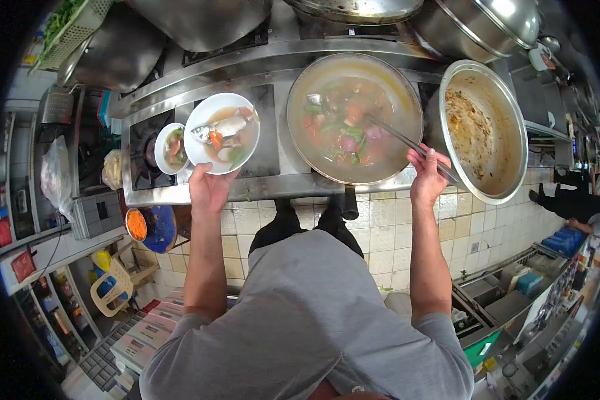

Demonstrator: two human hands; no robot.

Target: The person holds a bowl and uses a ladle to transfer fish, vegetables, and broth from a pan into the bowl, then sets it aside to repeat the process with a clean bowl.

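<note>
My left hand point(210, 187) grips the near rim of a white bowl point(215, 102) that has broth, a piece of fish and vegetables in it. Just left of it stands a smaller white bowl point(160, 153) with greens and soup inside. My right hand point(430, 175) is closed around the long handle of a ladle point(407, 140). Its far end dips into the soup in a wide pan point(300, 87), so the scoop is hidden. Tomato, green vegetables and purple onion pieces float in that steaming soup.
A large metal pot point(522, 143) with brown residue stands right of the pan. Big pots point(200, 23) and a lidded pot point(357, 10) line the back of the stove. A bowl of shredded orange food point(137, 225) sits at lower left. Another person point(573, 200) is at far right.
</note>
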